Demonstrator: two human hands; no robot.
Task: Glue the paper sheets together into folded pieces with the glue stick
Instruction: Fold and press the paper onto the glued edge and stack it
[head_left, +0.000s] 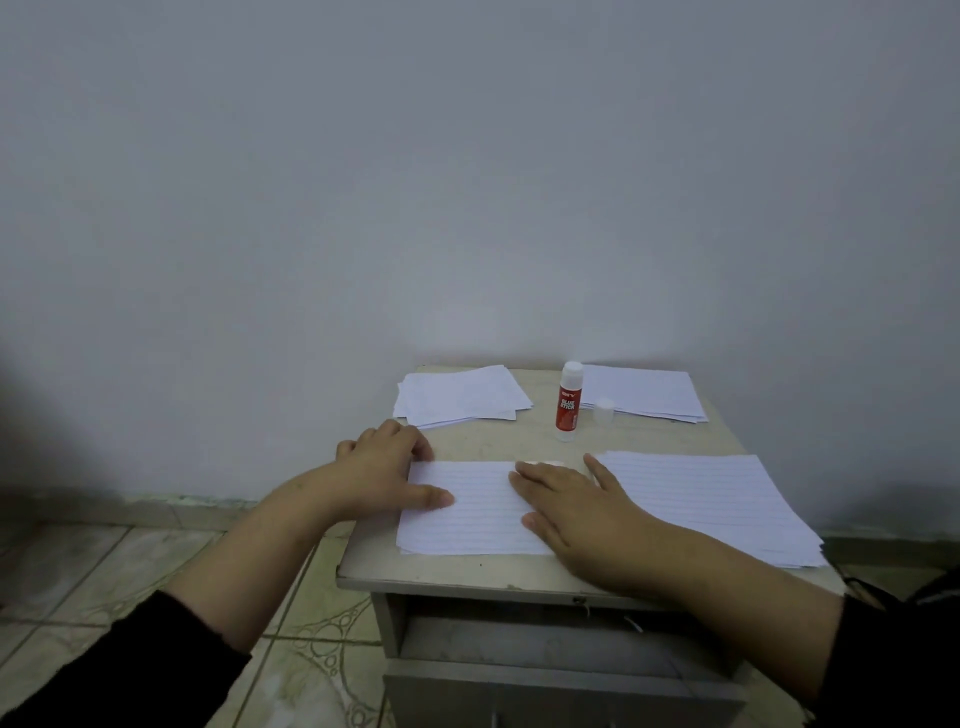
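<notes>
A folded lined paper piece (478, 512) lies at the front left of the small table (457, 571). My left hand (387, 470) rests on the piece's left end, thumb flat on the paper and fingers over its far corner. My right hand (576, 512) presses flat on its right part with straight fingers. The red glue stick (568, 402) stands upright behind, uncapped, with its clear cap (604, 410) beside it on the right. A stack of lined sheets (722, 506) lies at the front right.
A loose pile of white paper pieces (460, 397) sits at the back left and another paper stack (644, 392) at the back right, against the grey wall. Below the tabletop is an open drawer (545, 639). A tiled floor (156, 566) lies to the left.
</notes>
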